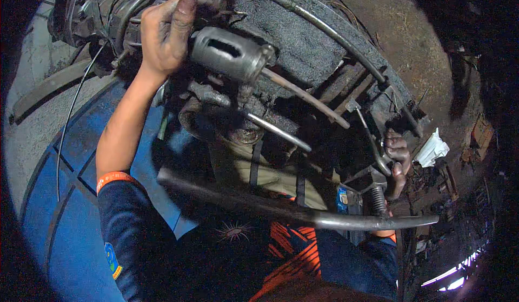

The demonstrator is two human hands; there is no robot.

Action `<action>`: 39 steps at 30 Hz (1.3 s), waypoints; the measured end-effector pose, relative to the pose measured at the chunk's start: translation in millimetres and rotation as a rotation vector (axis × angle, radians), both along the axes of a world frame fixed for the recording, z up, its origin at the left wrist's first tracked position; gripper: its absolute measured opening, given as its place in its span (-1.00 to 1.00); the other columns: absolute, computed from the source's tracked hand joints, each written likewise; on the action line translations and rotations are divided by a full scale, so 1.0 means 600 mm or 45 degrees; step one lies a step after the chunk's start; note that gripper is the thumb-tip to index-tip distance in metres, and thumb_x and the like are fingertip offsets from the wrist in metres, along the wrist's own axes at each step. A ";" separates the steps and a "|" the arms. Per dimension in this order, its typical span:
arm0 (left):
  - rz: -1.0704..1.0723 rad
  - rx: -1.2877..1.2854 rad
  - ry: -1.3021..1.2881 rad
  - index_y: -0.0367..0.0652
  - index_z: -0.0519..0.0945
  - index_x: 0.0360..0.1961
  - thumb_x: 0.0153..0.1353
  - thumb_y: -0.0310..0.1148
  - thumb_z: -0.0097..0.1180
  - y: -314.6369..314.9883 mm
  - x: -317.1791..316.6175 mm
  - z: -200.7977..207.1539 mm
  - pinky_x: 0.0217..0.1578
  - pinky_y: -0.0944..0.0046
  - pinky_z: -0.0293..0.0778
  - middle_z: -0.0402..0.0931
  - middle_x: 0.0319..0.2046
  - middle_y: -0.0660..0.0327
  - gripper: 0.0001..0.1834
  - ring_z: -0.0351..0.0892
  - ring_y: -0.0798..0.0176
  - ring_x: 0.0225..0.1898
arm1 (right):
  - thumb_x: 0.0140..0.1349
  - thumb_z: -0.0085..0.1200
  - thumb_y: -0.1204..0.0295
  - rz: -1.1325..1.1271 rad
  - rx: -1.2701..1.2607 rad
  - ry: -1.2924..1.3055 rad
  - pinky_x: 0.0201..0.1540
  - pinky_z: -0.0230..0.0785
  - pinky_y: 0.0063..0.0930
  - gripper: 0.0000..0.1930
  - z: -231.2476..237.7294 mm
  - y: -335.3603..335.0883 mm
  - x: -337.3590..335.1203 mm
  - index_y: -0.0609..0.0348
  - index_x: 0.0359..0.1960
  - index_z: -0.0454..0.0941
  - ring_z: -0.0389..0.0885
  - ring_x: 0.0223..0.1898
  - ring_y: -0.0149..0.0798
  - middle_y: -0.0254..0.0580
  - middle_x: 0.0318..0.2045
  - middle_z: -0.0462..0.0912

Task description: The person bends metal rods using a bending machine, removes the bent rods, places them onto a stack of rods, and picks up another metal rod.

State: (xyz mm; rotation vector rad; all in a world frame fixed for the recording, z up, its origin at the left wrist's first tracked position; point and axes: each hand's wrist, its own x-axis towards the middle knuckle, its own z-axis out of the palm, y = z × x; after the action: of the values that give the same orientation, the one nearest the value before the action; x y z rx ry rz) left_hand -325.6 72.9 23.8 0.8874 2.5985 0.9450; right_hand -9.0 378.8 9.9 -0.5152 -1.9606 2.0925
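At the upper left, my left hand (166, 34) is closed, thumb uppermost, beside the end of a slotted metal cylinder (227, 53). What its fingers wrap round is hidden. From the cylinder's other end a thin rod (308, 96) slants down to the right. My right hand (397, 161), dark with grime, is closed at the right beside a metal lever (370, 134) and above a coil spring (378, 200); what it grips cannot be made out. Under the spring a long curved metal bar (346, 222) crosses in front of my body.
A bright metal rod (278, 131) lies below the cylinder. A curved tube (303, 12) arches over a rough grey surface (297, 42) at the top. Blue panel (86, 237) fills the lower left, with a thin cable (73, 107) hanging over it. A crumpled white scrap (432, 149) lies at the right.
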 end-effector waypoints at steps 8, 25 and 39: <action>-0.041 0.212 0.106 -0.37 0.57 -0.32 0.25 -0.14 -0.08 -0.002 -0.005 -0.011 -0.44 0.27 0.33 0.48 -0.61 0.07 -0.58 0.46 0.17 -0.55 | 0.12 -0.15 0.18 0.077 0.030 0.019 0.11 0.11 -0.11 -0.64 -0.019 0.003 0.003 0.30 -0.38 0.43 0.35 0.00 -0.04 0.06 -0.19 0.46; -0.094 0.094 0.301 -0.48 0.55 -0.33 0.19 -0.24 0.02 0.018 0.002 0.016 -0.23 0.17 0.45 0.55 -0.37 -0.17 -0.62 0.58 -0.12 -0.28 | 0.18 -0.21 0.28 -0.112 0.070 -0.061 0.11 0.18 -0.22 -0.65 0.026 -0.015 -0.024 0.36 -0.35 0.51 0.46 -0.06 -0.07 0.07 -0.21 0.54; -0.011 0.200 0.492 -0.28 0.56 -0.32 0.18 -0.31 0.01 -0.005 0.063 0.061 -0.27 0.10 0.44 0.55 -0.37 -0.09 -0.77 0.54 -0.15 -0.29 | 0.07 0.09 0.55 -0.958 0.667 -0.580 -0.05 0.19 -0.38 -0.72 0.019 -0.219 0.228 0.31 -0.20 0.32 0.34 -0.21 -0.26 -0.17 -0.28 0.42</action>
State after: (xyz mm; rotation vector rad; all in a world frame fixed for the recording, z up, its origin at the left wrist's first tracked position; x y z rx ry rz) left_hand -287.6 69.9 60.4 1.2289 2.8606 1.0795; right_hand 127.5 247.4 21.6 -1.4146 -1.9647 1.0193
